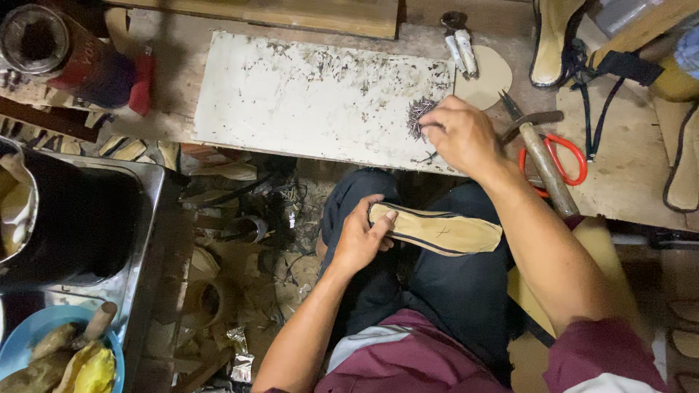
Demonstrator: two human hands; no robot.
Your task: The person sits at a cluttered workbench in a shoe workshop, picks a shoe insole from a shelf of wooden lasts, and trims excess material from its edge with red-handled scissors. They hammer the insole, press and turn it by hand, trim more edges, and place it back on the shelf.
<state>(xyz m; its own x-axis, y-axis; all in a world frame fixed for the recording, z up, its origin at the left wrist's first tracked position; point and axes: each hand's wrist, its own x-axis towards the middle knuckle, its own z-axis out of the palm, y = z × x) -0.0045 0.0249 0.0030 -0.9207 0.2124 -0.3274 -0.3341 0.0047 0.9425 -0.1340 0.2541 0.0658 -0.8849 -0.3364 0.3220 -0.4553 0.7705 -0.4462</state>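
Maroon short-sleeved shirt with pale panel, dark trousers, bare forearms.

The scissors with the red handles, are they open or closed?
Cannot tell. The scissors lie on the wooden bench, but a hammer and the right hand cover their blades.

Bare white board (291, 94) left of nail pile (420, 116); hammer (546, 171), scissors (568, 160) crowding rt.

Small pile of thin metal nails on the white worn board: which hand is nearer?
Right. The right hand reaches its fingertips into the nail pile; the left hand is down at the lap, holding a tan shoe sole.
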